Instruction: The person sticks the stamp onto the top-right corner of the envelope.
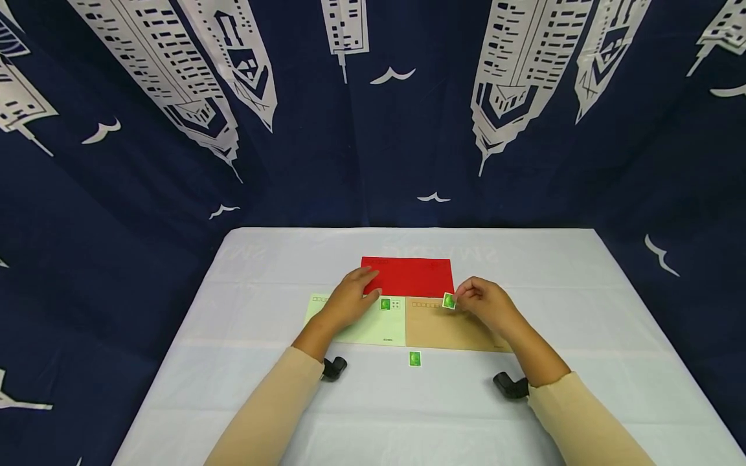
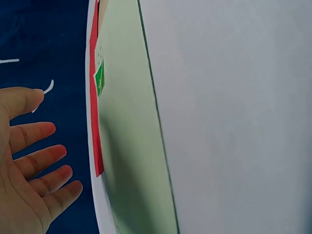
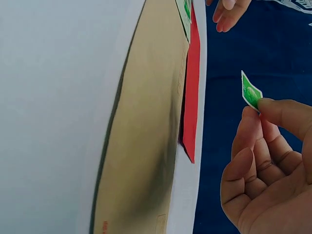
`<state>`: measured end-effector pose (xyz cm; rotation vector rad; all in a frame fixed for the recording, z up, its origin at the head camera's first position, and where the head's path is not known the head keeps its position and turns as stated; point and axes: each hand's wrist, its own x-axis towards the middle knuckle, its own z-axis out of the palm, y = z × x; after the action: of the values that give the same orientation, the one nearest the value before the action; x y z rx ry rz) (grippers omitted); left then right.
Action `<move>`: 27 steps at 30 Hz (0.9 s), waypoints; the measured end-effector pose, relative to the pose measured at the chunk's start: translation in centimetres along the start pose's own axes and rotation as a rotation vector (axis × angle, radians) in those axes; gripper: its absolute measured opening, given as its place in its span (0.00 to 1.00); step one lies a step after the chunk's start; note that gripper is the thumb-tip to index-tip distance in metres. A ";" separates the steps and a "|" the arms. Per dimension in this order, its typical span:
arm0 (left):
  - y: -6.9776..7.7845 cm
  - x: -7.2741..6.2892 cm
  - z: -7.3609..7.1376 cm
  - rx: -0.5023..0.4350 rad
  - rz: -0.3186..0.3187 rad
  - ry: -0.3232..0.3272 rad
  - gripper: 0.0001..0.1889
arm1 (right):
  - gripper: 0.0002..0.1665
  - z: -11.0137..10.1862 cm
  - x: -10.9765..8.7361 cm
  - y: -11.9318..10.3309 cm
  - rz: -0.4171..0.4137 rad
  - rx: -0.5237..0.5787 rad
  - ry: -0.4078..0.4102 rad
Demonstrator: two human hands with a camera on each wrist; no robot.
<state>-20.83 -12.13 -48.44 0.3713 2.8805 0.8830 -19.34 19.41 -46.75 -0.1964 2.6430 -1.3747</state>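
Observation:
Between thumb and fingertips my right hand [image 1: 486, 304] pinches a small green postage stamp [image 1: 449, 301] with a white border. In the right wrist view this stamp [image 3: 251, 92] is tilted and held up by its lower end. Below it lies a brown envelope [image 1: 454, 331]. My left hand [image 1: 351, 298], fingers spread and relaxed, is over the left part of a red envelope [image 1: 410, 277] and a pale green envelope [image 1: 373, 327]; whether it touches them I cannot tell. Another green stamp [image 1: 386, 304] sits near the pale green envelope's upper right corner.
A loose green stamp [image 1: 415, 358] lies on the white tabletop [image 1: 280, 414], in front of the envelopes. Black devices show at the left wrist [image 1: 335, 369] and right wrist [image 1: 510, 386]. Behind the table hangs a dark blue cloth [image 1: 361, 155] printed with white buildings and birds.

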 end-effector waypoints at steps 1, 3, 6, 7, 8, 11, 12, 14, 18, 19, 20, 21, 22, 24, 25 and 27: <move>0.0 0.1 0.1 0.005 0.002 -0.007 0.30 | 0.07 0.0 0.1 0.0 0.000 0.002 0.000; 0.0 0.4 0.2 0.018 0.010 -0.015 0.30 | 0.07 -0.1 0.4 0.1 -0.002 0.010 -0.001; 0.1 0.8 0.2 0.037 0.022 -0.025 0.29 | 0.06 -0.2 0.8 0.2 -0.012 0.025 -0.010; 0.1 1.0 0.1 0.043 0.025 -0.028 0.29 | 0.06 -0.3 0.9 0.3 -0.015 0.029 -0.010; 0.1 1.2 0.1 0.049 0.027 -0.030 0.29 | 0.07 -0.3 1.1 0.3 -0.017 0.031 -0.011; 0.1 1.7 0.0 0.068 0.032 -0.042 0.29 | 0.07 -0.4 1.5 0.5 -0.016 0.030 -0.008; 0.1 1.8 0.1 0.077 0.033 -0.048 0.29 | 0.07 -0.4 1.6 0.6 -0.013 0.026 -0.008; 0.0 2.1 0.1 0.094 0.039 -0.062 0.29 | 0.07 -0.4 1.9 0.7 -0.009 0.020 -0.005; -0.2 2.4 0.2 0.142 0.061 -0.110 0.29 | 0.08 -0.5 2.4 0.9 -0.001 0.006 -0.007; -0.2 2.5 0.2 0.150 0.070 -0.119 0.29 | 0.09 -0.5 2.5 0.9 0.002 0.002 -0.007; -0.2 2.6 0.3 0.159 0.077 -0.130 0.29 | 0.09 -0.5 2.6 0.8 0.007 -0.001 -0.008; -0.2 2.7 0.3 0.168 0.081 -0.140 0.29 | 0.09 -0.5 2.7 0.8 0.012 -0.003 -0.012; -0.1 2.7 0.3 0.171 0.083 -0.145 0.29 | 0.09 -0.5 2.8 0.8 0.018 -0.008 -0.013; -0.1 2.9 0.3 0.177 0.092 -0.149 0.28 | 0.09 -0.5 3.0 0.8 0.029 -0.012 -0.019; -0.1 2.9 0.3 0.179 0.091 -0.150 0.28 | 0.09 -0.5 3.1 0.8 0.030 -0.012 -0.024; -0.1 3.0 0.3 0.185 0.090 -0.152 0.27 | 0.09 -0.4 3.4 0.8 0.028 -0.013 -0.035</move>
<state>-23.69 -11.21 -48.83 0.5629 2.8291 0.5722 -22.75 19.60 -47.43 -0.1824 2.6164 -1.3331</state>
